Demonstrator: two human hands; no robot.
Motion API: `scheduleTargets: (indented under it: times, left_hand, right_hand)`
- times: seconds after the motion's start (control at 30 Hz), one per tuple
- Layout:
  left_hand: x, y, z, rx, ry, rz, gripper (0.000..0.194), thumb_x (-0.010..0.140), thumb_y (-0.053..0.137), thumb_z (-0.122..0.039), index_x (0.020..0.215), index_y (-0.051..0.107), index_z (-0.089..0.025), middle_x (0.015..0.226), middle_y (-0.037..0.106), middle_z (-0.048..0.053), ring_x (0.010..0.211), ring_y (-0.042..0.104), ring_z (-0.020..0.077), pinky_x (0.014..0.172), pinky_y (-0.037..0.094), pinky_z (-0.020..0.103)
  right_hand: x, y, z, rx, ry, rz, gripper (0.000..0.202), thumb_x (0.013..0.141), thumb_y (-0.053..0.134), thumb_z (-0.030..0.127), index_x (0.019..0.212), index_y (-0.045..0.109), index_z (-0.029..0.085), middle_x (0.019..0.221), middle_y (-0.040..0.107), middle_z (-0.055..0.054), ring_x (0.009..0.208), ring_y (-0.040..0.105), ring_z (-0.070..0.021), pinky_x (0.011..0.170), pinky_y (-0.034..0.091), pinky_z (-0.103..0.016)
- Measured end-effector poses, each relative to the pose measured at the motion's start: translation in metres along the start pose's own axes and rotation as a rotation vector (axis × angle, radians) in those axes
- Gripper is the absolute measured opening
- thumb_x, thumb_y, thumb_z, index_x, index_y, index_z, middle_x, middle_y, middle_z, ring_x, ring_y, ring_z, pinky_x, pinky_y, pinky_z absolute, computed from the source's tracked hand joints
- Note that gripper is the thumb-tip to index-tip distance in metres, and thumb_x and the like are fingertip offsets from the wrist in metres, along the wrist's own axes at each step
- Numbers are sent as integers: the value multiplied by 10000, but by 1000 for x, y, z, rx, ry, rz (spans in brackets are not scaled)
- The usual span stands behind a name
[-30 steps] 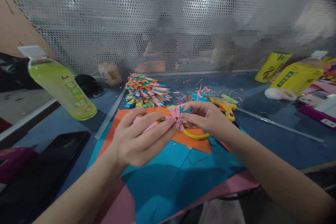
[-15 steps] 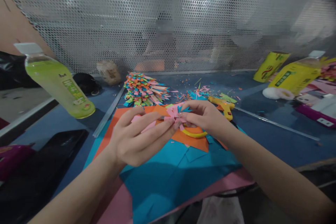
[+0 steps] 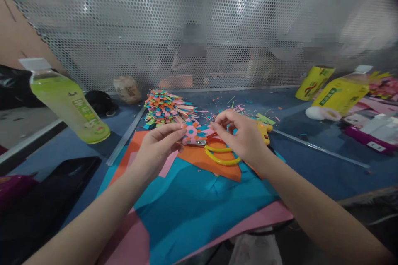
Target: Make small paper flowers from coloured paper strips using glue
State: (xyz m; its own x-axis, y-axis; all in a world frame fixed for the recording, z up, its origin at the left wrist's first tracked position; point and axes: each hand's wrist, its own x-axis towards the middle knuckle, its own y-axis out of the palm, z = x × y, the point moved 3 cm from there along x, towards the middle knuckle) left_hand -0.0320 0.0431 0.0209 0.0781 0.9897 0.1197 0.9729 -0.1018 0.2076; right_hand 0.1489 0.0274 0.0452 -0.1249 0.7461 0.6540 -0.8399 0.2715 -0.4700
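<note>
My left hand [image 3: 157, 149] is closed, thumb and fingertips pinching the left edge of a small paper flower [image 3: 190, 131] with pink, orange and blue fringed petals around a blue centre. On the flower's other side my right hand [image 3: 241, 134] is closed in a pinch, its fingertips at the tips of blue and pink petals. Below the hands lies a pair of scissors [image 3: 222, 161] with yellow handles, its blades partly hidden by the flower. The scissors rest on orange paper [image 3: 199, 158], which lies over a large blue sheet [image 3: 192, 211].
A cone of layered fringed paper [image 3: 164, 107] stands behind the hands. Yellow glue gun [image 3: 265, 132] lies right, near a clear stick [image 3: 323, 149]. Bottles [image 3: 74, 103] flank both sides; a black phone-like slab [image 3: 65, 190] lies left. Perforated metal panel [image 3: 217, 29] closes the back.
The flower has turned to show its blue centre. My left hand has drawn left and rotated, and the hands are farther apart. More of the scissors shows.
</note>
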Motion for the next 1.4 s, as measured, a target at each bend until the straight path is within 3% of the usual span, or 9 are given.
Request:
scheduleTargets:
  times: [0.07, 0.2, 0.4, 0.63, 0.87, 1.13, 1.4]
  left_hand:
    - [-2, 3, 0, -28, -63, 28, 156, 572, 718, -237, 695, 656, -164, 615, 622, 6, 526, 544, 91, 491, 423, 216]
    - [-3, 6, 4, -2, -116, 59, 154, 554, 726, -246, 668, 660, -165, 583, 618, 3, 496, 536, 82, 476, 411, 208]
    - [0, 1, 13, 61, -124, 83, 228, 554, 736, -285, 740, 677, -166, 641, 634, 20, 542, 552, 96, 501, 436, 213]
    - [-1, 2, 9, 64, -122, 112, 163, 576, 722, -280, 694, 684, -175, 627, 634, 11, 497, 517, 67, 476, 417, 191]
    - [1, 0, 11, 50, -140, 123, 143, 589, 713, -256, 715, 696, -190, 618, 628, 5, 489, 505, 54, 484, 419, 185]
    - [1, 0, 13, 56, -152, 146, 142, 589, 712, -273, 698, 695, -184, 604, 625, -7, 498, 510, 52, 494, 408, 177]
    - [1, -2, 14, 89, -151, 152, 157, 595, 714, -299, 709, 696, -192, 623, 653, 6, 527, 548, 70, 511, 425, 181]
  right_hand:
    - [1, -4, 0, 23, -16, -59, 129, 804, 470, 244, 683, 475, 200, 668, 530, 9, 610, 480, -94, 567, 381, -236]
    - [7, -11, -7, 237, 92, -115, 140, 826, 438, 296, 723, 453, 202, 729, 571, -7, 635, 526, -98, 553, 407, -233]
    - [5, 7, -12, 325, 202, 224, 136, 797, 487, 316, 738, 494, 194, 718, 605, -13, 706, 591, -127, 644, 458, -265]
    - [1, 15, -9, 377, 257, 292, 178, 829, 422, 298, 724, 513, 186, 794, 626, -36, 782, 599, -132, 620, 467, -252]
    - [1, 17, -10, 440, 371, 294, 139, 724, 568, 281, 677, 483, 182, 660, 600, 2, 564, 554, -93, 529, 446, -233]
    - [0, 18, -13, 478, 294, 226, 178, 650, 639, 293, 654, 503, 178, 699, 623, -19, 647, 599, -124, 629, 499, -285]
    - [-1, 19, -15, 445, 281, 219, 190, 634, 661, 268, 619, 495, 176, 671, 625, -11, 605, 591, -114, 582, 495, -269]
